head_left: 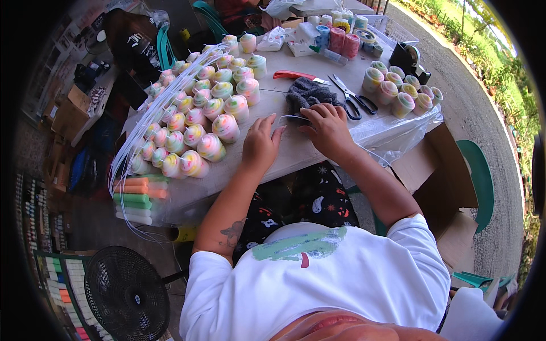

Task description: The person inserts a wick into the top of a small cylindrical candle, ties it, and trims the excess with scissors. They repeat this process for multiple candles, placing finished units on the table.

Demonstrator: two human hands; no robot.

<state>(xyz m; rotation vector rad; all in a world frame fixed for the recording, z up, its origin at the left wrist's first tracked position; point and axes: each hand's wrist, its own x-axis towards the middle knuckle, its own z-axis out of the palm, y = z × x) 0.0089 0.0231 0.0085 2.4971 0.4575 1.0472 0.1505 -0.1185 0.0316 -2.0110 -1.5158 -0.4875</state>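
Observation:
My left hand (260, 142) and my right hand (330, 133) are close together at the near edge of the table. Between them runs a thin white wick (291, 117), pinched at the fingertips of both. Its tail seems to trail past my right forearm. A crumpled dark grey cloth (311, 94) lies just beyond my right hand. Left of my left hand stand many swirled pastel candles (226, 129), with wick ends poking from their tops. A long bundle of white wicks (181, 79) lies across them and droops over the table's left side.
Dark-handled scissors (354, 101) and a red-handled tool (296, 75) lie past the cloth. More candles (403, 104) stand at the right, near a black tape dispenser (410, 61). Coloured stick candles (133, 200) lie at the left corner. A cardboard box (438, 176) and fan (128, 295) flank me.

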